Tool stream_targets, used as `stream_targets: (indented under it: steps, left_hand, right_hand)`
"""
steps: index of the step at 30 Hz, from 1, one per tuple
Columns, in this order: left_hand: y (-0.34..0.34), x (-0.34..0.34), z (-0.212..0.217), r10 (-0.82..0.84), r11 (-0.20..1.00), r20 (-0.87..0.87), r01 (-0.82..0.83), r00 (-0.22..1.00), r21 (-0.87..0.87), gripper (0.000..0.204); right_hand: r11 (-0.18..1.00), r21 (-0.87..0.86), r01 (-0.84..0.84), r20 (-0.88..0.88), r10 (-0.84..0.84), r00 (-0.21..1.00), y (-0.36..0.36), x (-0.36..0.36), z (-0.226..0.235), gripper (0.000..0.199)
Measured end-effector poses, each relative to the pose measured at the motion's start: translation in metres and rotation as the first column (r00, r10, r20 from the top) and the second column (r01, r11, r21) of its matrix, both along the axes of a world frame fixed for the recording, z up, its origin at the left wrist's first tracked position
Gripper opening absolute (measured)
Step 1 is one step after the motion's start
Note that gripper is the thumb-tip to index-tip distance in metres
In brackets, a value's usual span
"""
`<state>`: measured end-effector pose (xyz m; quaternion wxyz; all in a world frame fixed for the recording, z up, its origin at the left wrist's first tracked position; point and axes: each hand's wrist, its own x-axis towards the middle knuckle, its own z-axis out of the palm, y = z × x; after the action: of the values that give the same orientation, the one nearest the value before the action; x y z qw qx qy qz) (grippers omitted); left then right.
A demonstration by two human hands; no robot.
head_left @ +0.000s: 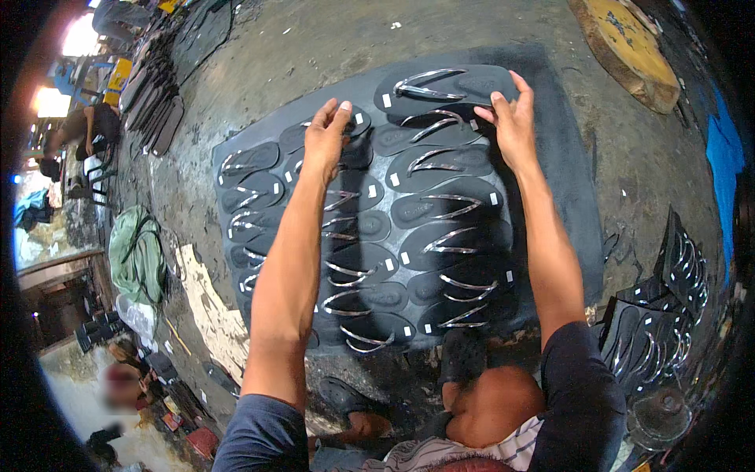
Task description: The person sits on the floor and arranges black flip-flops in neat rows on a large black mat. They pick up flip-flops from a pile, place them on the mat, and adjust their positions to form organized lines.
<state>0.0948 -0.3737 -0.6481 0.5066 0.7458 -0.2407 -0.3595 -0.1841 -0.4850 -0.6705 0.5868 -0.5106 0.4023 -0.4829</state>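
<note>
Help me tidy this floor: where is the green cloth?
In the head view, the green cloth lies toward the left, left of the dark mat and just above some clear plastic in the picture.

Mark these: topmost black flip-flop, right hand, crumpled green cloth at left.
Topmost black flip-flop (447,84), head view: footbed, between the strap's arms.
Right hand (515,124), head view: middle of the hand.
Crumpled green cloth (135,253), head view: middle folds.

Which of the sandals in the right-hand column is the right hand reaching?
The sandal farthest from the person: the right hand's fingers are at its right end, while the column's others lie nearer the person.
</note>
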Motion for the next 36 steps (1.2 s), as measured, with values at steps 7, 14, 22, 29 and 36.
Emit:
stream_targets:
  steps: [7,14,22,29,36]
  left_hand:
    - [-0.052,0.007,-0.079,-0.026,0.999,-0.225,0.034,0.974,0.032,0.037]
    - [-0.062,0.012,-0.105,-0.074,0.971,0.168,0.032,0.983,0.235,0.017]
    - [-0.056,0.049,-0.138,-0.370,0.922,0.688,0.154,0.624,0.356,0.020]
    - [-0.069,-0.013,-0.085,-0.655,0.755,0.688,0.308,0.314,0.578,0.028]
    - [0.164,0.062,-0.010,-0.604,0.731,0.703,0.611,0.376,0.302,0.041]
  right_hand:
    - [0.979,0.204,-0.025,-0.003,0.026,1.000,-0.054,0.029,-0.071,0.050]
    - [0.999,0.043,-0.001,-0.393,0.018,0.919,-0.103,0.035,-0.143,0.048]
    - [0.903,-0.251,-0.348,-0.942,-0.146,0.301,-0.080,0.051,-0.064,0.043]
    - [0.768,-0.283,-0.574,-0.946,-0.124,0.299,-0.100,0.021,-0.089,0.038]
    - [0.803,-0.327,-0.498,-0.832,0.005,0.554,0.040,-0.040,-0.084,0.041]
